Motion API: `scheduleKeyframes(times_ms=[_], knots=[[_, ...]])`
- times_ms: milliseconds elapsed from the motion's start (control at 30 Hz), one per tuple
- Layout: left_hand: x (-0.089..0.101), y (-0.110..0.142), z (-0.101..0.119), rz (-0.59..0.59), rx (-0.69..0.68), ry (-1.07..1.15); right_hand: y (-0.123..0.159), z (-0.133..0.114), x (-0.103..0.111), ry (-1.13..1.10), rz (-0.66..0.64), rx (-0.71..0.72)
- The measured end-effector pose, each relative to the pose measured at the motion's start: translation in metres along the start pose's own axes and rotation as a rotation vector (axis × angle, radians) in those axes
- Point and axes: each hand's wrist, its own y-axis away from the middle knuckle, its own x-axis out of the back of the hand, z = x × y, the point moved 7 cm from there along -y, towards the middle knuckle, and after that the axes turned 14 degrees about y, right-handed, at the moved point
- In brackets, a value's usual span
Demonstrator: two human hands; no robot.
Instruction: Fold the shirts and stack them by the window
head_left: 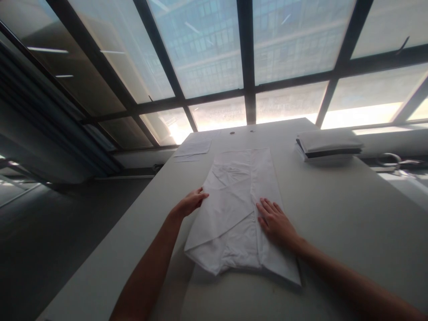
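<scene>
A white shirt [230, 196] lies partly folded on the white table [334, 214], its sides turned inward and its front edge near me. A diagonal fold crosses its left half, and creases show near the far end. At the shirt's left edge, my left hand [191, 203] pinches the cloth between thumb and fingers. My right hand [277, 226] rests flat on the right folded strip, palm down with fingers extended.
A stack of folded cloth [327, 145], white with a dark layer, sits at the table's far right. Sheets of paper [193, 148] lie at the far left. Windows [214, 49] rise beyond the table. A metal ring-shaped object [389, 159] is off to the right.
</scene>
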Motion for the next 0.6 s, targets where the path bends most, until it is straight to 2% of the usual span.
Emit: scheduleKeyframes(times_ms=[133, 267, 433, 533, 600], knots=[[-0.036, -0.002, 0.030, -0.026, -0.147, -0.175, 0.000, -0.001, 0.000, -0.005, -0.010, 0.006], [-0.090, -0.008, 0.042, -0.100, -0.208, -0.308, -0.001, 0.000, 0.001, -0.012, -0.014, -0.003], [-0.148, -0.026, 0.023, -0.219, -0.324, -0.477, -0.002, -0.002, 0.003, -0.013, -0.021, -0.002], [-0.171, -0.035, 0.005, -0.245, -0.429, -0.633, -0.003, -0.002, 0.003, -0.014, -0.028, -0.001], [-0.180, -0.038, -0.007, -0.236, -0.451, -0.719, -0.003, -0.002, 0.003, -0.009, -0.033, 0.000]])
